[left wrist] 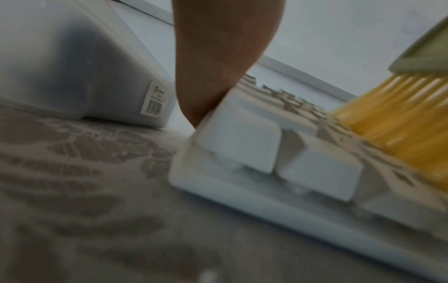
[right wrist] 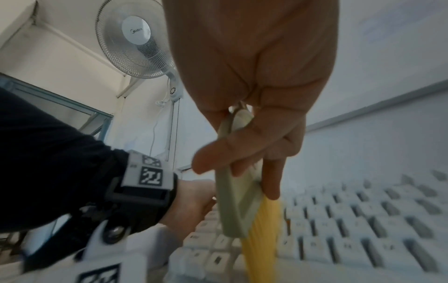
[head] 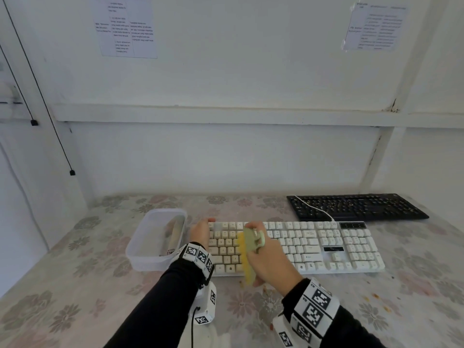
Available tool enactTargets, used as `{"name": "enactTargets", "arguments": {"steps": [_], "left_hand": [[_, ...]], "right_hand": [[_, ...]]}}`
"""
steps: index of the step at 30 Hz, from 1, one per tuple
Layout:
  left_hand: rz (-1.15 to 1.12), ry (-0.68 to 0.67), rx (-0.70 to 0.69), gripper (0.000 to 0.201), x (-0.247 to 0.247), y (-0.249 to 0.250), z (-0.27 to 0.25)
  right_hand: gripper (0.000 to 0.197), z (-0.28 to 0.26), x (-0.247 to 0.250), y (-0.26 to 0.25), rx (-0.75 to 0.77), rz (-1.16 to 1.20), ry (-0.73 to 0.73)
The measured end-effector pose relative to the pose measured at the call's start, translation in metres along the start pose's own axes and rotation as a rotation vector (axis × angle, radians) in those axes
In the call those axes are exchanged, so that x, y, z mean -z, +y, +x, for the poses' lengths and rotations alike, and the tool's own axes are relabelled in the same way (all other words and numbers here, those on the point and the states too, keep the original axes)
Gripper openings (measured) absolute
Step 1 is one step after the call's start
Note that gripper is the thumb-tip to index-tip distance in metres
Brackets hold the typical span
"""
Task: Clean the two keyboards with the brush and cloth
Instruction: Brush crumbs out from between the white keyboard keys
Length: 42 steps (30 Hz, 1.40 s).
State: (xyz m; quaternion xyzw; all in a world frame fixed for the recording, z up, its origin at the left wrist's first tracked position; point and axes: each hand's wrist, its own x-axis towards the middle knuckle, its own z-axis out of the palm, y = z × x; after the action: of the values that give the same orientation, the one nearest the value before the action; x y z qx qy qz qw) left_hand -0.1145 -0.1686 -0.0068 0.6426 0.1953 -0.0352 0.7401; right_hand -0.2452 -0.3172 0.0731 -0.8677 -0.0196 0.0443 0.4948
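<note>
While the right hand [head: 270, 257] grips the pale green brush with yellow bristles [head: 247, 252], its fingers are curled around the handle and the bristles touch the keys at the left part of the white plastic keyboard [head: 326, 249]. The left hand [head: 199, 232] rests on the left end of this keyboard with the fingers lying fairly straight over its far left corner; it holds nothing. The white keyboard lies near the middle of the table covered with a flowered cloth [head: 75, 285]. The black keyboard [head: 356, 207] lies behind it, towards the far right corner, and a white cable [head: 313, 208] runs over its left part.

Just beside the left end of the white keyboard stands a translucent plastic box [head: 155, 237] with some long things inside; what they are I cannot tell. Small orange crumbs [head: 376, 296] lie on the table near the front edge of the white keyboard.

Only the right wrist view shows a white wall fan [right wrist: 135, 38], and its centre carries the word "Midea". Only the left wrist view shows a barcode label [left wrist: 156, 101] on the corner of the box; its text is too blurred to read. Two printed papers [head: 128, 26] hang on the white wall, not legible. I cannot find the cleaning cloth in any view.
</note>
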Motion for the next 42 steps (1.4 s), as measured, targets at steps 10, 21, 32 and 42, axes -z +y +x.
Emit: {"name": "enactTargets", "arguments": {"steps": [10, 21, 32, 42], "left_hand": [[0.007, 0.092, -0.150, 0.027, -0.007, 0.004, -0.013], [-0.010, 0.082, -0.177, 0.026, -0.007, 0.001, -0.009], [-0.020, 0.093, -0.180, 0.025, -0.007, 0.003, -0.013], [0.009, 0.087, -0.170, 0.026, -0.006, 0.004, -0.014]], "right_hand": [[0.048, 0.011, 0.008, -0.003, -0.004, -0.059, 0.034], [0.054, 0.019, 0.021, -0.009, 0.162, -0.039, 0.169], [0.052, 0.020, 0.035, -0.012, -0.020, -0.140, 0.115], [0.054, 0.018, 0.035, -0.003, -0.056, -0.138, 0.112]]}}
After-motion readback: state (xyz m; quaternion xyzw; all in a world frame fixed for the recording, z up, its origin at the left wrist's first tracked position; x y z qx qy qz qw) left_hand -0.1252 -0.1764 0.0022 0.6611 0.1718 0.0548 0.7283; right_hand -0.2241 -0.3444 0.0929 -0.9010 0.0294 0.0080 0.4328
